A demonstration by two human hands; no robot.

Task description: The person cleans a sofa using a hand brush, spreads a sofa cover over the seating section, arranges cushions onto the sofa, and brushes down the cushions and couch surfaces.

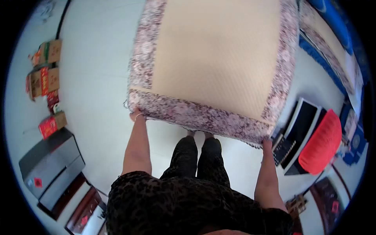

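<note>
A large beige cloth with a wide floral border stretches out in front of me, its near edge raised above the floor. My left hand is closed on the near left corner of the cloth, a thin bracelet at the wrist. At the near right corner, my right hand grips the floral border; its fingers are mostly hidden by the cloth. Between the hands the near edge hangs with a scalloped trim, in front of my feet.
Cardboard boxes and a grey cabinet stand at the left. To the right are a black and white item, a red cushion-like object and blue furniture with similar floral covers. Pale floor lies around the cloth.
</note>
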